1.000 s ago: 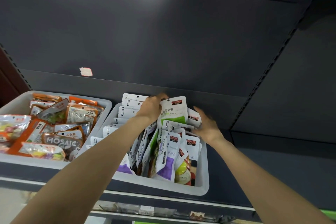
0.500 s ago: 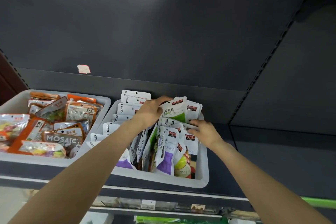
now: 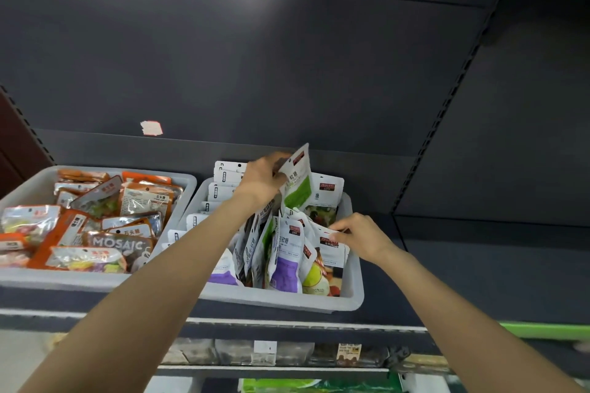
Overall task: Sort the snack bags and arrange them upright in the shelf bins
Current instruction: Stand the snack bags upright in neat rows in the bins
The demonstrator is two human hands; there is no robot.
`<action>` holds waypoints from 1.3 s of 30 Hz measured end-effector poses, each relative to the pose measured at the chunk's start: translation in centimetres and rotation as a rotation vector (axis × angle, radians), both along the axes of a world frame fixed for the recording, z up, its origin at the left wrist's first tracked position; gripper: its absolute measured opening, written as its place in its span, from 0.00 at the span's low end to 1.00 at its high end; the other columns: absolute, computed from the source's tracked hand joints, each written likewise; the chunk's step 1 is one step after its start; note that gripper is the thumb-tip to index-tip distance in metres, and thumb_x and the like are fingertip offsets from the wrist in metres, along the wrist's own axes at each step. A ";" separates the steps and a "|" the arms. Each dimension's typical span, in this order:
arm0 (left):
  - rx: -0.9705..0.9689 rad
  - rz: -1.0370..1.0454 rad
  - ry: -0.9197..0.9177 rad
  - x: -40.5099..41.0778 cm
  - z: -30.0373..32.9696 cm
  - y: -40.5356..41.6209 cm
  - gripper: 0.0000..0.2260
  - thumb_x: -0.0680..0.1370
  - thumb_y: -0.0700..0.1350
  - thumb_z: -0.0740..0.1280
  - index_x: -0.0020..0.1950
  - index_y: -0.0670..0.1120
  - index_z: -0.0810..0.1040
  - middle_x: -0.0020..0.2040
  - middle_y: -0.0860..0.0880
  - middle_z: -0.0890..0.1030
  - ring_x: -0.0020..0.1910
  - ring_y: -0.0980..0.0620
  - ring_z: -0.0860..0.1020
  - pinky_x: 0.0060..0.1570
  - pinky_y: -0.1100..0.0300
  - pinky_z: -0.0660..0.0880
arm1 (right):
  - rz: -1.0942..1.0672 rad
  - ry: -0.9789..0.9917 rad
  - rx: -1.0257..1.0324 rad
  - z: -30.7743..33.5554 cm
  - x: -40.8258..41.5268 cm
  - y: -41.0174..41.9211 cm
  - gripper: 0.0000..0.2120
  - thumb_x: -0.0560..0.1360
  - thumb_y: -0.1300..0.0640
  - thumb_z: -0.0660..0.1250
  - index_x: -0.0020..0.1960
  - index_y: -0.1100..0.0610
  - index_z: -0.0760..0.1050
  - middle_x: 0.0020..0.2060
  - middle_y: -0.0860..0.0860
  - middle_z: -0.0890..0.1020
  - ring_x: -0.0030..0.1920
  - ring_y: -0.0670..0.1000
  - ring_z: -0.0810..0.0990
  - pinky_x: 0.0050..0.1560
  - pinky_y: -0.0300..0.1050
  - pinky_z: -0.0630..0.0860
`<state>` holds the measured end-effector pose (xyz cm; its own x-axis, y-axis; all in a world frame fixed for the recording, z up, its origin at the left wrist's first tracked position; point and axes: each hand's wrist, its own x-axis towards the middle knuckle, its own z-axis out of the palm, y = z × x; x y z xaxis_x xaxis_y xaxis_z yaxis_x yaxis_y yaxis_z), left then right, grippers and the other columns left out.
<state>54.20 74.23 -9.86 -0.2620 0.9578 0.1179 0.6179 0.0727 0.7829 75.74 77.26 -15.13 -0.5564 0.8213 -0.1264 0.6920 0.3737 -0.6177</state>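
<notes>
Since the earlier frames the left hand [image 3: 261, 180] has lifted a green-and-white bag [image 3: 297, 182] clear of the others, and the right hand [image 3: 360, 238] has slid from the back of the bin toward its right side.

Nearest, along the bottom of the frame, both forearms reach up from the lower corners. Just above them, at centre, sits the right bin [image 3: 354, 293], with purple, green and yellow bags [image 3: 285, 260] standing roughly upright but fanned and leaning against each other at its front. At centre right the right hand pinches the top edge of a white bag with a red label [image 3: 330, 244] between thumb and fingertips. Farther back, the left hand's fingers curl round the raised bag's upper left edge, holding it tilted above the pack, near the rear wall.

At left of the frame the left bin [image 3: 19, 277] holds orange and clear bags lying jumbled and flat.

With one bag pulled free, a gap probably opens for re-seating it upright; the left bin looks unsorted yet.
</notes>
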 end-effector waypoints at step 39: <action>-0.166 -0.238 0.505 1.5 1.2 -0.2 0.12 0.82 0.49 0.58 0.60 0.48 0.76 0.58 0.45 0.79 0.55 0.44 0.76 0.59 0.49 0.71 | -0.084 -0.044 -0.013 1.5 -0.8 -0.9 0.06 0.76 0.60 0.67 0.51 0.56 0.80 0.49 0.53 0.83 0.49 0.46 0.78 0.50 0.40 0.73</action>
